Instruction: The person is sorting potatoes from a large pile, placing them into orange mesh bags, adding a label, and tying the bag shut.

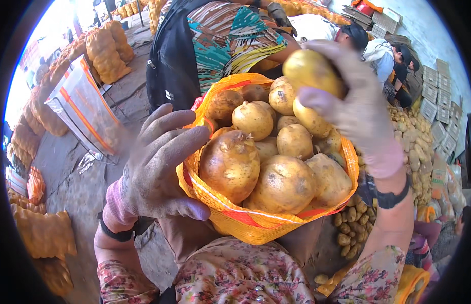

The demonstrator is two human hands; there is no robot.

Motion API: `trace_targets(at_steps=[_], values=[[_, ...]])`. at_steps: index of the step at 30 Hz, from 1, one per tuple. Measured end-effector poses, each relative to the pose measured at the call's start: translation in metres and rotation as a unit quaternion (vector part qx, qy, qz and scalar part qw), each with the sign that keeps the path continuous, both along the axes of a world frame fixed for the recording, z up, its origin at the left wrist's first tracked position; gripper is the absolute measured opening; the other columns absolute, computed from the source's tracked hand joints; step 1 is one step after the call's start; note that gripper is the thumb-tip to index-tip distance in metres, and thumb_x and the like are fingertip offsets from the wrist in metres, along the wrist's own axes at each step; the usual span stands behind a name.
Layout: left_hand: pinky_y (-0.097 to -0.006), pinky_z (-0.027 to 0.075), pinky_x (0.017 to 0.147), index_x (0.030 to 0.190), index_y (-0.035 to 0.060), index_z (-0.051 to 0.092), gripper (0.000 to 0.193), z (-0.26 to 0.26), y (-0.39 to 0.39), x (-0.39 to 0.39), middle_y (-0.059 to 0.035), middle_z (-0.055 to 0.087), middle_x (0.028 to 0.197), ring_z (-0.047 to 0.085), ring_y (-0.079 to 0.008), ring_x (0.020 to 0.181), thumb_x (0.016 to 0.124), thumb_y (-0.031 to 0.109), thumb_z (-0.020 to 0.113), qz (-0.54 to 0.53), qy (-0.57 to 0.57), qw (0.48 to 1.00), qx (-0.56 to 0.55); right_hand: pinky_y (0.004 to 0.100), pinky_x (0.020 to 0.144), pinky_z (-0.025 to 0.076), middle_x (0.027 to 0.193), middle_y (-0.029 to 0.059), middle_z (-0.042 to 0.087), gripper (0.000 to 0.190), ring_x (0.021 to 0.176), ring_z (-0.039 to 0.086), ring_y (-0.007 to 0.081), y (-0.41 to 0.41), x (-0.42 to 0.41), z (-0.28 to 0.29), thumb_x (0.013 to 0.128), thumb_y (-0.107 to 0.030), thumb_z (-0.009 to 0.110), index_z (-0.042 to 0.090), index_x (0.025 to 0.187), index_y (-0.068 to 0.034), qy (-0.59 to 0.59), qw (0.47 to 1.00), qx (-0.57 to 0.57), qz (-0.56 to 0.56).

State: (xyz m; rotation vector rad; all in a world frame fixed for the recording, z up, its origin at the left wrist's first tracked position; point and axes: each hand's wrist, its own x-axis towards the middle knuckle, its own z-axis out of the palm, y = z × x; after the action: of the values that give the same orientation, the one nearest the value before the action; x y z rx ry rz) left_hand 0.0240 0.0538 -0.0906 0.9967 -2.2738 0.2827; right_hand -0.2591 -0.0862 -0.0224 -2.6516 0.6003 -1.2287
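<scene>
An orange mesh sack (pixel 254 226) stands open in front of me, filled to near its rim with potatoes (pixel 281 184). My right hand (pixel 353 87), in a dirty work glove and blurred, grips a large potato (pixel 311 72) above the far right of the sack. At the sack's left rim is my left hand (pixel 159 163), gloved too, its fingers spread and curved with nothing in them. Whether its fingertips touch the mesh I cannot tell.
Loose potatoes (pixel 357 224) cover the floor on the right. A person in a patterned shirt (pixel 235 34) bends just beyond the sack. At left, an open white bag on a wire frame (pixel 83 106) stands before filled mesh sacks (pixel 108 53). Crates (pixel 442 91) line the right wall.
</scene>
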Motion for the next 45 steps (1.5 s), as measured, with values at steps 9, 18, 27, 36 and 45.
trace_targets(at_steps=[9, 18, 27, 36, 45], values=[[-0.0490, 0.037, 0.105, 0.130, -0.0050, 0.050, 0.085, -0.003, 0.000, -0.013, -0.0237, 0.052, 0.132, 0.051, -0.0391, 0.123, 0.071, 0.047, 0.080, 0.069, 0.091, 0.990, 0.085, 0.0355, 0.082, 0.052, 0.098, 0.0157, 0.068, 0.045, 0.093, 0.067, 0.0260, -0.030, -0.032, -0.009, 0.093, -0.039, 0.062, 0.063, 0.116, -0.001, 0.115, 0.992, 0.002, 0.060], [-0.0439, 0.039, 0.107, 0.132, 0.0074, 0.048, 0.055, -0.044, -0.015, -0.081, -0.0164, 0.048, 0.137, 0.047, -0.0325, 0.128, 0.086, 0.036, 0.059, 0.051, 0.229, 0.940, 0.247, 0.0366, 0.100, 0.046, 0.127, 0.0192, 0.061, 0.055, 0.118, 0.058, 0.0307, 0.031, -0.275, -0.270, 0.092, -0.038, 0.061, 0.054, 0.129, 0.001, -0.034, 0.818, 0.390, -0.421], [-0.0504, 0.044, 0.099, 0.105, 0.0234, 0.068, 0.025, -0.457, -0.334, -0.350, -0.0127, 0.055, 0.128, 0.053, -0.0338, 0.118, 0.082, 0.032, 0.066, -0.729, -0.367, 0.557, 0.154, 0.0444, 0.099, 0.044, 0.122, 0.0193, 0.062, 0.042, 0.115, 0.057, 0.0382, 0.110, -0.289, -0.514, 0.083, -0.028, 0.065, 0.060, 0.121, -0.010, -0.003, 0.670, 0.545, -0.504], [-0.0472, 0.044, 0.098, 0.120, 0.0144, 0.060, 0.036, -0.289, -0.283, -0.216, -0.0093, 0.056, 0.128, 0.053, -0.0308, 0.117, 0.087, 0.029, 0.063, -0.422, -0.142, 0.861, 0.244, 0.0438, 0.101, 0.041, 0.124, 0.0175, 0.059, 0.039, 0.117, 0.054, 0.0344, -0.052, -0.238, -0.541, 0.085, -0.018, 0.062, 0.056, 0.121, -0.005, 0.269, 0.843, 0.251, -0.391], [-0.0378, 0.040, 0.105, 0.130, 0.0026, 0.052, 0.045, 0.102, -0.030, -0.026, -0.0106, 0.057, 0.127, 0.050, -0.0250, 0.123, 0.095, 0.031, 0.056, 0.312, 0.435, 0.793, 0.291, 0.0397, 0.100, 0.042, 0.125, 0.0152, 0.057, 0.051, 0.116, 0.054, 0.0293, -0.073, -0.242, -0.527, 0.086, -0.028, 0.065, 0.051, 0.126, -0.001, 0.310, 0.777, 0.353, -0.418]])
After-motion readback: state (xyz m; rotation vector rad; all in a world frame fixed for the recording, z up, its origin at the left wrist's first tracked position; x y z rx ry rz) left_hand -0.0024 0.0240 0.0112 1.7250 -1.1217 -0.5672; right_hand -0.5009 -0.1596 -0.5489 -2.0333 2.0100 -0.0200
